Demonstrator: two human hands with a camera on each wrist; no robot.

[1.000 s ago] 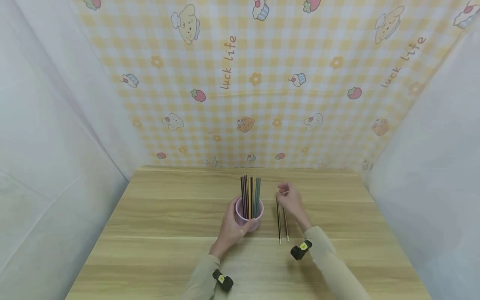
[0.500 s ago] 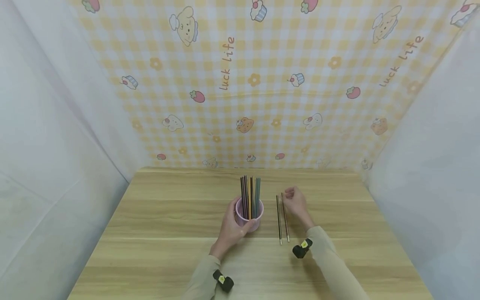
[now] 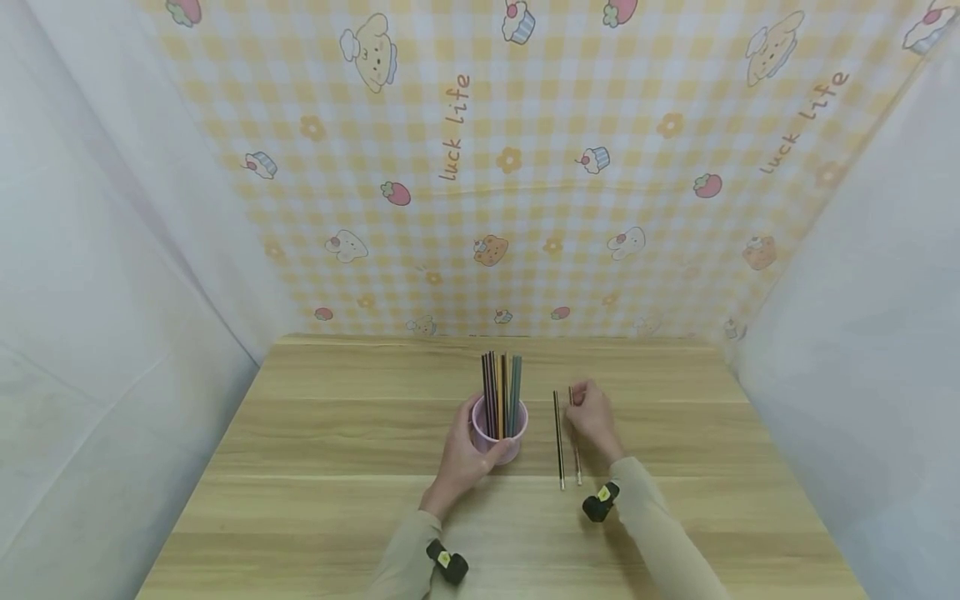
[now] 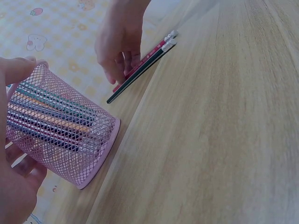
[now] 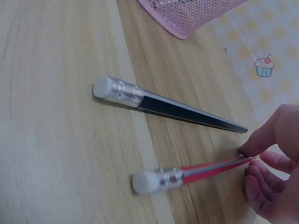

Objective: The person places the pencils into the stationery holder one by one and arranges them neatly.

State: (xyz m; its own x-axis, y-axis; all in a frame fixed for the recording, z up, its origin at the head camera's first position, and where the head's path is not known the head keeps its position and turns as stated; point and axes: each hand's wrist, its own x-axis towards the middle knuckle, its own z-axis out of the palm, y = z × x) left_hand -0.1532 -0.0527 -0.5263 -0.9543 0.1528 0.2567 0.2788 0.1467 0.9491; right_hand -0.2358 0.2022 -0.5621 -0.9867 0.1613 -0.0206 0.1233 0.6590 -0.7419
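My left hand point(image 3: 459, 458) grips a pink mesh pencil cup point(image 3: 508, 451), its thumb along the near side. Several pencils point(image 3: 501, 392) stand in the cup, dark, yellow-orange and blue-green. To the right, two eraser-tipped pencils lie side by side on the table with their white erasers toward me. My right hand point(image 3: 594, 418) pinches the far end of the red pencil point(image 5: 205, 172) between thumb and fingers. The dark pencil point(image 5: 187, 115) lies just left of it, untouched, between the cup and the right hand.
The wooden table point(image 3: 315, 450) carries all of these. A yellow checked cloth point(image 3: 555, 108) hangs behind its far edge. White sheets point(image 3: 112, 292) close off both sides. A black camera is strapped to each wrist.
My right hand has shifted from the dark pencil's far end to the red pencil and pinched it; the red pencil's far end has moved slightly right. The left hand and cup stay put.
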